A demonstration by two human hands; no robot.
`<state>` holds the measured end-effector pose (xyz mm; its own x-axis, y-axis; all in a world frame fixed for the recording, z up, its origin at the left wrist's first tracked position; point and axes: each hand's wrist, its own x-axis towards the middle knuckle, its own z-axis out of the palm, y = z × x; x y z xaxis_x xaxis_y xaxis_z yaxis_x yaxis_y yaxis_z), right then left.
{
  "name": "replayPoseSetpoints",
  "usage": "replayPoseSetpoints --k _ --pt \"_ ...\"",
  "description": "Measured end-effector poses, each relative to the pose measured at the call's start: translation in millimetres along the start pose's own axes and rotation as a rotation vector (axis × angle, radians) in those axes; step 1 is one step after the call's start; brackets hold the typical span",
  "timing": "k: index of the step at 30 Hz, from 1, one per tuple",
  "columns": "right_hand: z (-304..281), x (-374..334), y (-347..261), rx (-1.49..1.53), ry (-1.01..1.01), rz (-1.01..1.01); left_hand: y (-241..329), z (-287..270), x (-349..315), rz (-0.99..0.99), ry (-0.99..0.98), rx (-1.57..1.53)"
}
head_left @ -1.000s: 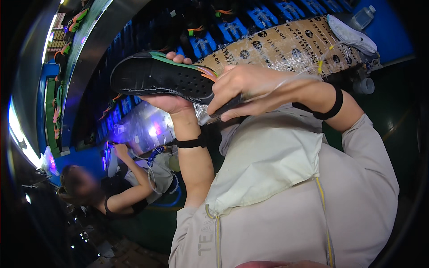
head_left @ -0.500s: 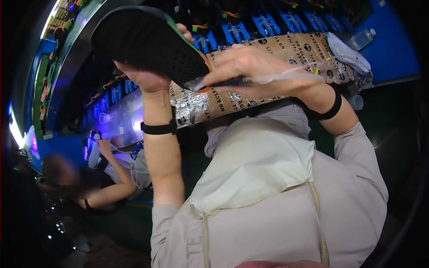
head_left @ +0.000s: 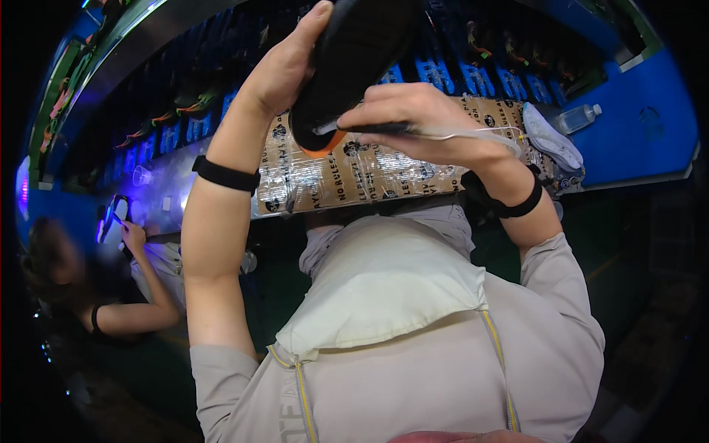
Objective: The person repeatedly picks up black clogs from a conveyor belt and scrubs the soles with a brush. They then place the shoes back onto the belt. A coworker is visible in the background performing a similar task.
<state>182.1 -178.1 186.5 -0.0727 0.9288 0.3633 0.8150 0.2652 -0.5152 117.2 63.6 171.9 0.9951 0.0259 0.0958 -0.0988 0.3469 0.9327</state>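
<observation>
Up at the top of the head view, my left hand (head_left: 284,70) grips a black shoe (head_left: 362,55) along its left side. The shoe is tilted, with its dark underside toward me and an orange edge at its lower end. My right hand (head_left: 421,118) is closed around a thin black-handled brush (head_left: 380,128). The pale bristles touch the shoe's lower end, just inside the orange edge. From the brush handle a clear tube (head_left: 484,134) runs back along my right wrist.
Below my hands lies a ledge covered in printed cardboard (head_left: 436,176) under clear film. At its right end are a white shoe part (head_left: 550,140) and a clear plastic bottle (head_left: 578,118). Behind runs a row of blue racks (head_left: 476,80). A co-worker's arm (head_left: 140,314) is at left.
The shoe has swung to the right and up, turning more upright, with my left hand now on its left side. The brush stays against its lower end. The whole view has shifted.
</observation>
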Motion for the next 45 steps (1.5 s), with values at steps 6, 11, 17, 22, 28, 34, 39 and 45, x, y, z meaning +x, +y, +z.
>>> replayPoseSetpoints --k 6,11,17,22,28,34,39,45 --pt "-6.3 1.0 -1.7 0.070 -0.098 -0.055 1.2 15.4 10.8 -0.197 0.055 0.409" --pt "4.6 6.8 2.8 -0.207 -0.139 -0.126 1.3 19.9 15.7 -0.267 0.075 0.571" --pt "-16.6 -3.0 -8.3 0.054 -0.037 -0.064 -19.3 -11.0 -10.8 -0.168 0.365 0.285" --pt "0.2 -37.7 14.4 0.326 0.379 0.367 -72.1 -74.1 -90.5 0.129 0.237 -0.627" --pt "38.9 -66.4 45.5 0.673 0.615 0.631 -143.2 -69.6 -181.6 -0.405 0.115 -0.720" --pt "67.7 -39.2 43.8 0.624 0.557 0.680 -193.0 -13.7 -161.6 -0.213 0.228 -0.978" --pt "70.8 -5.9 40.5 0.449 0.611 0.706 -190.0 27.2 -130.6 -0.098 0.233 -1.088" --pt "93.2 6.3 38.3 0.085 0.801 0.349 -188.6 42.8 -107.2 0.028 0.480 -0.855"
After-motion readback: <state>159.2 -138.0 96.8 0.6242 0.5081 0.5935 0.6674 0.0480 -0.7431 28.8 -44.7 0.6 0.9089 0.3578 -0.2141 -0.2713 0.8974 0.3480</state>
